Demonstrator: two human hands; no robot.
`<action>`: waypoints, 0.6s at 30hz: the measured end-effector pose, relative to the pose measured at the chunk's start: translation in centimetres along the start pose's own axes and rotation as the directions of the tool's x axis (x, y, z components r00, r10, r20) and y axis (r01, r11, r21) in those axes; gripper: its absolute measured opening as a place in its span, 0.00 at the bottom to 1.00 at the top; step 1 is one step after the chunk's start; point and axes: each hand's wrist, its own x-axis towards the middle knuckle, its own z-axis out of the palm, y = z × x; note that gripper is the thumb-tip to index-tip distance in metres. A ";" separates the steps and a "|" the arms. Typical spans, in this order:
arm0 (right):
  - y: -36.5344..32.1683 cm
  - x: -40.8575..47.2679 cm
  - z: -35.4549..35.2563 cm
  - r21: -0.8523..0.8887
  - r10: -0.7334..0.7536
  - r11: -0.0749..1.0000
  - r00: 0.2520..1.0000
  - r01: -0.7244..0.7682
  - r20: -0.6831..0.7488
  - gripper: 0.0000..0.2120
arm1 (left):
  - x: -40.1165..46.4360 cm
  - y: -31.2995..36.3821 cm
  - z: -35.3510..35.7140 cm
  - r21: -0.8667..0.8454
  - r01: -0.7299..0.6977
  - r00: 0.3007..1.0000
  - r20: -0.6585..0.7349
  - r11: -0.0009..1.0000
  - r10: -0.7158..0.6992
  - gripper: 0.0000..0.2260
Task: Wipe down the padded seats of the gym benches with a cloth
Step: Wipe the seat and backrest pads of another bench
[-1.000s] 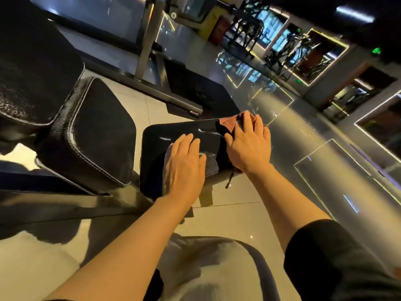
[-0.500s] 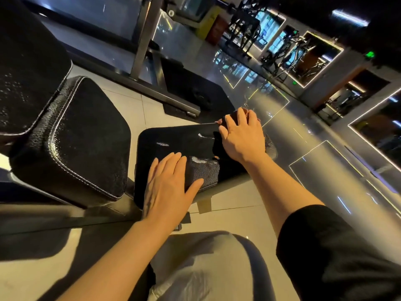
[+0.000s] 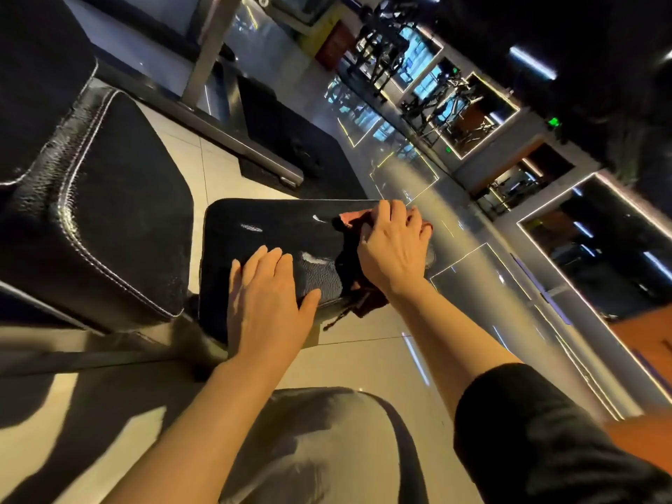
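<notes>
While the left hand (image 3: pixel 271 300) lies flat, fingers straight, on the bench (image 3: pixel 276 227) pad's near edge, the right hand (image 3: pixel 394 249) presses the reddish cloth (image 3: pixel 351 219) at its far right corner; even, overlapping strokes should cover the whole pad.

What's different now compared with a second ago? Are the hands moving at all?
Very little. The right hand keeps pressing the reddish cloth on the far right end of the small black seat pad; half a second ago the cloth was almost hidden under it, now its edge shows again. The left hand slid slightly toward the near edge, then stayed flat. Nothing was picked up or released. The bigger pad on the left is untouched.
</notes>
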 end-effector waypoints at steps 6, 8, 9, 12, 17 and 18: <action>-0.8 3.5 0.5 0.057 0.007 0.998 0.998 -0.003 -0.062 0.05 | -0.2 0.0 -0.1 -0.017 0.003 1.000 -0.018 1.000 -0.003 0.27; -0.8 3.1 0.6 -0.017 -0.052 0.999 0.998 0.051 -0.048 0.10 | -0.2 0.0 -0.3 -0.002 -0.004 1.000 -0.007 1.000 0.004 0.27; -0.9 2.5 0.6 -0.031 -0.102 0.994 0.994 0.101 -0.031 0.13 | -0.2 0.0 -0.5 0.008 -0.005 1.000 0.002 1.000 0.005 0.27; -0.9 0.3 0.7 -0.039 -0.268 0.962 0.962 0.270 0.040 0.18 | 0.0 -0.1 -0.5 0.019 0.003 1.000 0.004 1.000 -0.004 0.27; 2.0 -0.4 -0.2 -0.136 -0.260 0.958 0.965 0.253 -0.034 0.19 | -0.1 0.1 -0.5 -0.006 0.023 1.000 -0.004 1.000 -0.023 0.28; 2.3 0.1 -0.4 -0.134 -0.219 0.968 0.975 0.212 -0.034 0.18 | -0.1 0.1 -0.5 -0.009 0.020 1.000 -0.007 1.000 -0.020 0.28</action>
